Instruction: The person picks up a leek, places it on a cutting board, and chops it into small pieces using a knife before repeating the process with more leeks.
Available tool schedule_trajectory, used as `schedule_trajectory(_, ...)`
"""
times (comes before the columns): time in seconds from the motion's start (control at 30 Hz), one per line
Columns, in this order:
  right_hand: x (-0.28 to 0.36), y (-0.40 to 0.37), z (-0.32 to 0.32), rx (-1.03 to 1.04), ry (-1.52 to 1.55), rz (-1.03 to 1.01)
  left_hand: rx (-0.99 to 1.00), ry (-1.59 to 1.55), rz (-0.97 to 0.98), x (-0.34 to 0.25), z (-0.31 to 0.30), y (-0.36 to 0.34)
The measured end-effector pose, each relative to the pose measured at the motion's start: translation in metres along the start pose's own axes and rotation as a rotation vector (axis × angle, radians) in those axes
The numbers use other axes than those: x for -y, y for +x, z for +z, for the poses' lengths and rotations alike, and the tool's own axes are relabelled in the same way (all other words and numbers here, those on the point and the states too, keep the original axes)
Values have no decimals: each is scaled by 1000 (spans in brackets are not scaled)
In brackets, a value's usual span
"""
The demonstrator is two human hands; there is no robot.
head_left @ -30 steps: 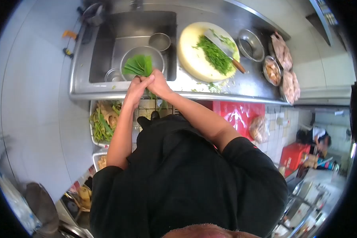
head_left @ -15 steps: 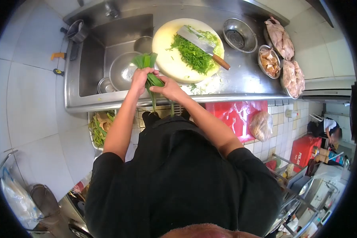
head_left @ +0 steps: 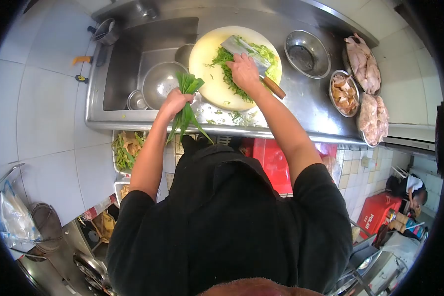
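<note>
My left hand [head_left: 176, 102] is closed around a bunch of long green leaves [head_left: 188, 84], beside the sink's right edge. The leaf tips stick up above my fist and the other ends hang toward the counter edge. My right hand [head_left: 245, 73] is over the round chopping board [head_left: 202, 69], fingers forward and thumb apart, at the blade of a cleaver [head_left: 274, 87] with a wooden handle. The handle lies outside my grip. Chopped greens [head_left: 225, 74] are heaped under and around the blade, partly hidden by my hand.
At left is a sink [head_left: 126, 74] with a large metal bowl [head_left: 158, 89]. A steel bowl [head_left: 308, 54] stands right of the board. Farther right are a dish of brownish pieces [head_left: 344, 93] and plucked poultry [head_left: 364, 64]. A red container [head_left: 271, 165] sits below the counter.
My right hand has left the leaves and moved up and right onto the cleaver and chopped greens. My left hand now holds the bunch alone. The view has shifted slightly.
</note>
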State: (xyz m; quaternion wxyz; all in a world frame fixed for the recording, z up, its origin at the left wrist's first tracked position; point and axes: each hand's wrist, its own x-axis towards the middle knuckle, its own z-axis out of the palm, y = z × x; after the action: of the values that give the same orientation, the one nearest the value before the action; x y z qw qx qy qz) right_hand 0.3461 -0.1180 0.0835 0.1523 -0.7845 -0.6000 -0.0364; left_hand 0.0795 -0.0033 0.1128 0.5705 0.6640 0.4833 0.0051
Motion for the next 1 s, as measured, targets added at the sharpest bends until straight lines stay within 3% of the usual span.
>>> schedule_trajectory(0.07,-4,8,2,114,-131,-43,15,52,12,22,-6,11)
schedule_trajectory(0.17,-7,11,3,105,-94,-39,20,-21,23,28,-11,5)
schedule_trajectory(0.27,13,6,-4,-24,165,58,32,29,43,21,-28,-6)
schedule_trajectory(0.4,42,-7,3,61,153,40,28,169,96,-1,-56,-18)
schedule_trajectory(0.5,44,-23,-5,-38,194,52,43,279,160,1,-65,-3)
schedule_trajectory(0.53,38,-25,-19,-20,259,145,61,348,159,3,-65,6)
schedule_trajectory(0.6,5,-41,-23,-225,133,202,74,408,169,24,-52,30)
schedule_trajectory(0.63,-9,-50,-30,-226,24,306,78,439,174,30,-47,37)
schedule_trajectory(0.67,-30,-61,-29,-195,-86,344,95,434,173,29,-44,37)
schedule_trajectory(0.77,-69,-74,-22,-7,83,525,147,440,161,15,-31,30)
schedule_trajectory(0.8,-70,-72,-32,35,149,440,163,452,148,6,-29,25)
schedule_trajectory(0.9,-64,-63,-45,192,110,495,143,528,124,1,-21,21)
schedule_trajectory(1.0,-73,-59,-41,201,125,464,94,575,128,2,-12,21)
